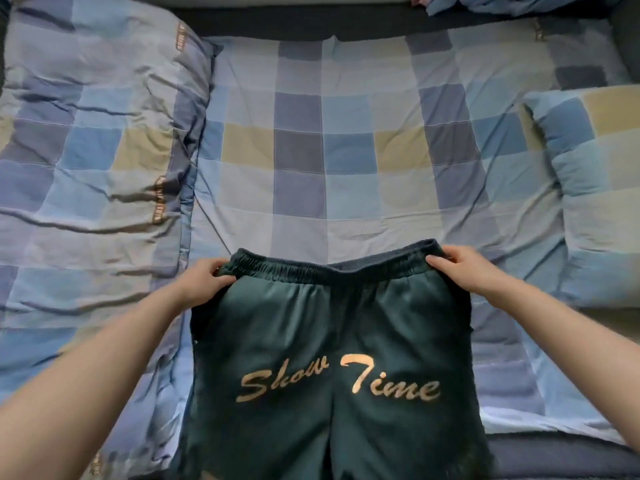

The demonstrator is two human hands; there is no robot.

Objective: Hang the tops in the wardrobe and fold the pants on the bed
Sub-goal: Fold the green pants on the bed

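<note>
Dark green pants [332, 327] with an elastic waistband and orange "Show Time" lettering hang spread out in front of me, above the near edge of the bed [346, 161]. My left hand [204, 282] pinches the waistband's left corner. My right hand [464, 268] pinches the right corner. The waistband points away from me and the legs drop out of view at the bottom.
The bed has a blue, grey and tan checked sheet. A bunched checked duvet [93, 150] lies on the left. A matching pillow [595, 188] lies on the right. A dark headboard edge [311, 26] runs along the far side.
</note>
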